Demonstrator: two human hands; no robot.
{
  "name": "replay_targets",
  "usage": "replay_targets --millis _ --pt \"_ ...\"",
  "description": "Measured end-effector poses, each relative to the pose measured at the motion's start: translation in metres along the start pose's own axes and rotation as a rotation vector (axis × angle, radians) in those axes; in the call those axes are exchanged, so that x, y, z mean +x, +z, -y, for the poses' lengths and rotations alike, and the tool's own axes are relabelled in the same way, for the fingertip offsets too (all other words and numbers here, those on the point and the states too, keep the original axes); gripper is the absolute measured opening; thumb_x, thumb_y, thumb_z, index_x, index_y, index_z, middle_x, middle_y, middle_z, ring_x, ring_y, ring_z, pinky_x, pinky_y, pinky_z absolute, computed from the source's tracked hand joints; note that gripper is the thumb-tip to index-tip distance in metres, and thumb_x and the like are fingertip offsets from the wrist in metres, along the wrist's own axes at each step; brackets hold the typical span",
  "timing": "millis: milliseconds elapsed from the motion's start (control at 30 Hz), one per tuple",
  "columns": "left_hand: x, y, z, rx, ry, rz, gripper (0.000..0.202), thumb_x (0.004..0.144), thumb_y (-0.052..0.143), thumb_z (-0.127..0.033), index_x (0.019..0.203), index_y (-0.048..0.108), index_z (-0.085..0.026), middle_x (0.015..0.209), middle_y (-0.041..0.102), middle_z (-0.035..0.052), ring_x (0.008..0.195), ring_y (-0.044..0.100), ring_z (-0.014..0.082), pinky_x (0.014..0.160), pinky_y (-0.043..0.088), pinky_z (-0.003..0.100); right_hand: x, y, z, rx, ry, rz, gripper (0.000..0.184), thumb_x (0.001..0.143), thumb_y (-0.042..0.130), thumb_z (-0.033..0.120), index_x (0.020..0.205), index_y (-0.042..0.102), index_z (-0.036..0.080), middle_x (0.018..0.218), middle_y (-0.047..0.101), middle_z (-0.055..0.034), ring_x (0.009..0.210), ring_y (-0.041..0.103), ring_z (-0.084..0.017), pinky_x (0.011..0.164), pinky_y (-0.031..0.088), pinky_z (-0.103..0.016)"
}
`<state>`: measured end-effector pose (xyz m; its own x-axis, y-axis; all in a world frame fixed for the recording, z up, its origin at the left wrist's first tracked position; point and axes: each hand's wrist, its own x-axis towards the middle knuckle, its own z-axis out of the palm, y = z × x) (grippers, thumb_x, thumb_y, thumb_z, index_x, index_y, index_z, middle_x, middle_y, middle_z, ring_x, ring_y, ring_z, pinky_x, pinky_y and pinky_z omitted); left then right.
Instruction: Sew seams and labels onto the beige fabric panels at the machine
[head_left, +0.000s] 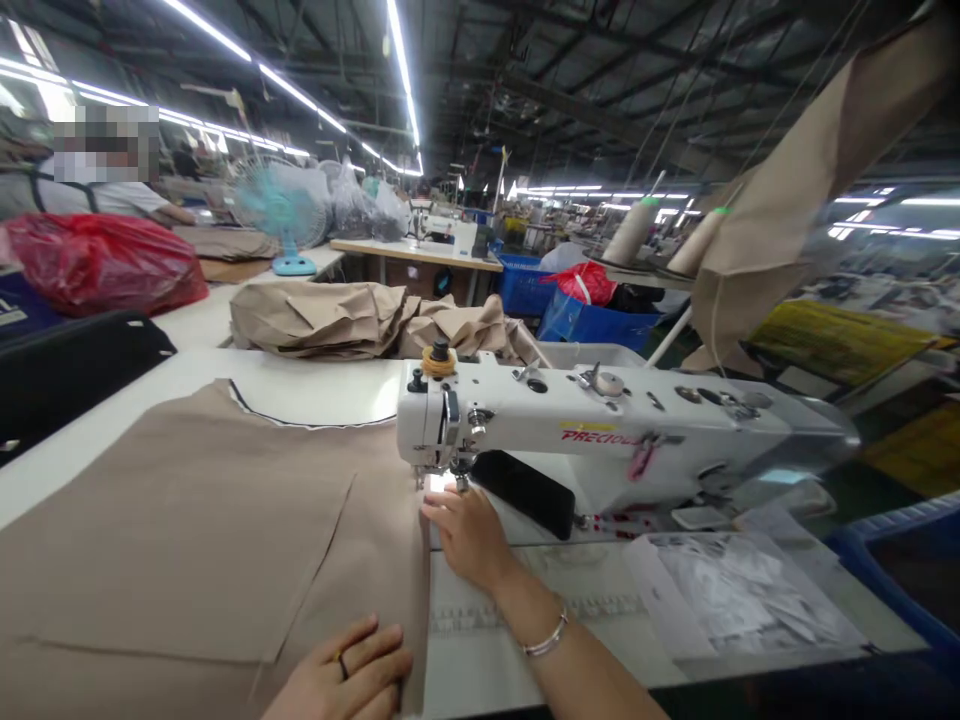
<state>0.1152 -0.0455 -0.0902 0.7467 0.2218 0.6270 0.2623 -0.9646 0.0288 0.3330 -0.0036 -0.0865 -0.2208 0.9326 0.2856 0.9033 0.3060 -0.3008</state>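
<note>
A tan fabric panel [195, 520] lies flat on the white sewing table [315, 390], its right edge running under the needle of a white sewing machine [600, 425]. My right hand [466, 532], with a bracelet on the wrist, rests flat with fingers stretched out on the fabric's edge just before the presser foot [439, 478]. My left hand [346, 680], wearing a ring, presses flat on the near part of the fabric by its right edge. Neither hand grips anything.
Folded tan pieces [360, 320] are piled behind the machine. A black tray [67, 365] and red bag [97, 262] sit at left, a blue fan [279, 215] beyond. Clear plastic bags [742, 595] lie at right. A person works at far left.
</note>
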Motion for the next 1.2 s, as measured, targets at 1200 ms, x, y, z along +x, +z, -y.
replay_targets --millis 1200 --pt "0.067 0.031 0.119 -0.098 0.038 0.330 0.018 0.084 0.047 -0.010 0.097 0.056 -0.019 0.098 0.066 0.0007 0.101 0.056 0.0156 0.100 0.031 0.031 -0.005 -0.001 0.000 -0.008 0.022 -0.010 0.045 0.076 0.046 0.009 0.116 0.056 0.028 0.118 0.056 -0.0048 0.108 0.044 -0.024 0.092 0.036 -0.041"
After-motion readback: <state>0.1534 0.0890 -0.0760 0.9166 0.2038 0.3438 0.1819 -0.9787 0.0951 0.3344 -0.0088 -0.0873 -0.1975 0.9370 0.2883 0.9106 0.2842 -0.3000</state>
